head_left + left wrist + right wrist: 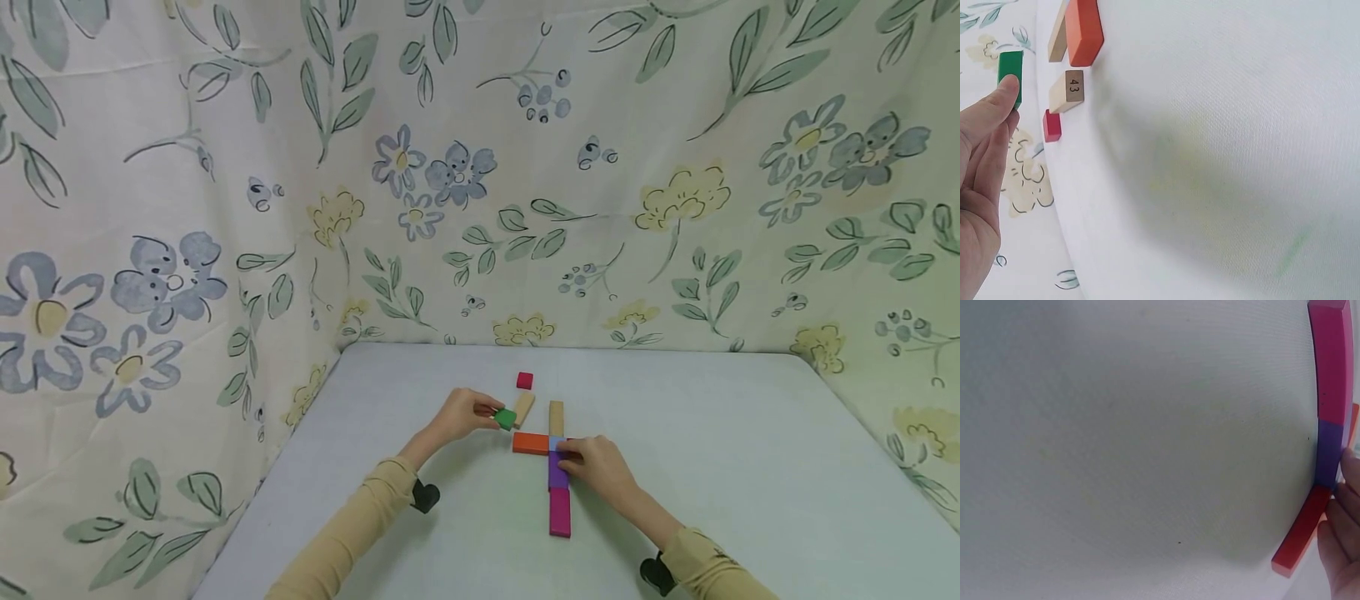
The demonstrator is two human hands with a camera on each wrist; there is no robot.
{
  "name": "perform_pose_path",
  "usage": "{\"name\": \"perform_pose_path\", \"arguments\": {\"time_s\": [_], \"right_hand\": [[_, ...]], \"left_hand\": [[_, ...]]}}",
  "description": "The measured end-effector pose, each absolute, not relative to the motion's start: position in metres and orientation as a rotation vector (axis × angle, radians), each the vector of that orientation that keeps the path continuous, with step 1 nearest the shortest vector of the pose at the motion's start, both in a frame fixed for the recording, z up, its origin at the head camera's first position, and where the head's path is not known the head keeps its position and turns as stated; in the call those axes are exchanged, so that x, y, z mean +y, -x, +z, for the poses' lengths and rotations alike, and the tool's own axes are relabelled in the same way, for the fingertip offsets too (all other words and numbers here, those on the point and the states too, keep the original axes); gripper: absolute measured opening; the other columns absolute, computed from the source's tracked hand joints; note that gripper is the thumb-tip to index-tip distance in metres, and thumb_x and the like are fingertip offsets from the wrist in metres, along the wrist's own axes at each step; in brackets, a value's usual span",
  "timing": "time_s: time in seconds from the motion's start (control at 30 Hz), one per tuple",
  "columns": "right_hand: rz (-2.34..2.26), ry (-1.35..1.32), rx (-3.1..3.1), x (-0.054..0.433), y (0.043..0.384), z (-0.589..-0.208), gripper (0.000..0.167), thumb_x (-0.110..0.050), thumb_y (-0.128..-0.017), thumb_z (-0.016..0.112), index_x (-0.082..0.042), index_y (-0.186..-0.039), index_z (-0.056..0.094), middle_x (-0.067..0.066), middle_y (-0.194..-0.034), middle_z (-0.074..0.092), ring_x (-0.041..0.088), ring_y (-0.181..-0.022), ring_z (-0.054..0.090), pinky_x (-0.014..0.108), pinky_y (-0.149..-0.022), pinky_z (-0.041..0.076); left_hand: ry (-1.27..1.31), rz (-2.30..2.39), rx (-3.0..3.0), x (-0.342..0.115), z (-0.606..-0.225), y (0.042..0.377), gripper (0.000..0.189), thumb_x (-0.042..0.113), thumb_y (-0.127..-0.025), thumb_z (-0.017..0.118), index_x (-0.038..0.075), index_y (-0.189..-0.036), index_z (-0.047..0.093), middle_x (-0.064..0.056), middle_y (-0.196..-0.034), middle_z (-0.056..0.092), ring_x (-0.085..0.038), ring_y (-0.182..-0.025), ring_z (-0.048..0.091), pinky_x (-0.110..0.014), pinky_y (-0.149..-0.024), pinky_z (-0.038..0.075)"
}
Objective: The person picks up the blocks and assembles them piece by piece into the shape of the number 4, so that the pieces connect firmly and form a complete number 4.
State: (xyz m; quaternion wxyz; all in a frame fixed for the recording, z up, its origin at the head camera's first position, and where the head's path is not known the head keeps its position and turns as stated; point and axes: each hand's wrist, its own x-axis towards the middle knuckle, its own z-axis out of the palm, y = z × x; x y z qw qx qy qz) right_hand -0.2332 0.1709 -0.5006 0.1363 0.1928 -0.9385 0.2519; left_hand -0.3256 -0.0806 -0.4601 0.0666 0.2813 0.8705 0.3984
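Note:
Between thumb and fingers my left hand pinches a small green block, raised off the table in the left wrist view. My right hand reaches over a cross of blocks, its fingertips touching the light blue block at the centre and the purple block. Below the purple one lies a magenta block. An orange block forms the left arm, and a plain wooden block the top. The red block on the right is mostly hidden by my hand in the head view.
A loose wooden block, marked 43 in the left wrist view, lies beside my left hand. Behind it sits a small crimson block. The white table ends at a floral curtain at the back and sides.

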Motion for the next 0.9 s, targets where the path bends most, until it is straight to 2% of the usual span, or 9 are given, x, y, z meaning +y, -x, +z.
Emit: {"name": "perform_pose_path", "arguments": {"time_s": [0.3, 0.57, 0.9], "right_hand": [[0.792, -0.447, -2.818, 0.169, 0.233, -0.5, 0.027, -0.013, -0.076, 0.078, -0.004, -0.101, 0.074, 0.01, -0.094, 0.075, 0.021, -0.086, 0.07, 0.034, -0.076, 0.056], [0.783, -0.457, -2.804, 0.169, 0.233, -0.501, 0.027, -0.013, -0.075, 0.079, -0.005, -0.1, 0.075, 0.01, -0.093, 0.075, 0.021, -0.084, 0.07, 0.034, -0.076, 0.056], [0.794, -0.462, -2.807, 0.169, 0.234, -0.501, 0.027, -0.013, -0.075, 0.079, -0.004, -0.1, 0.075, 0.01, -0.092, 0.075, 0.02, -0.083, 0.07, 0.032, -0.075, 0.056]], "left_hand": [[-0.862, 1.182, 2.642, -0.08, -0.464, 0.325, 0.029, 0.006, -0.078, 0.075, 0.0, -0.107, 0.071, -0.014, -0.104, 0.072, -0.018, -0.089, 0.069, -0.021, -0.076, 0.055], [-0.817, 1.13, 2.663, -0.081, -0.473, 0.325, 0.031, 0.008, -0.077, 0.077, 0.003, -0.107, 0.072, -0.011, -0.105, 0.072, -0.015, -0.088, 0.069, -0.023, -0.078, 0.055], [-0.808, 1.113, 2.675, -0.082, -0.481, 0.324, 0.029, 0.008, -0.077, 0.077, 0.003, -0.105, 0.073, -0.011, -0.104, 0.072, -0.017, -0.088, 0.069, -0.025, -0.078, 0.056]]}}
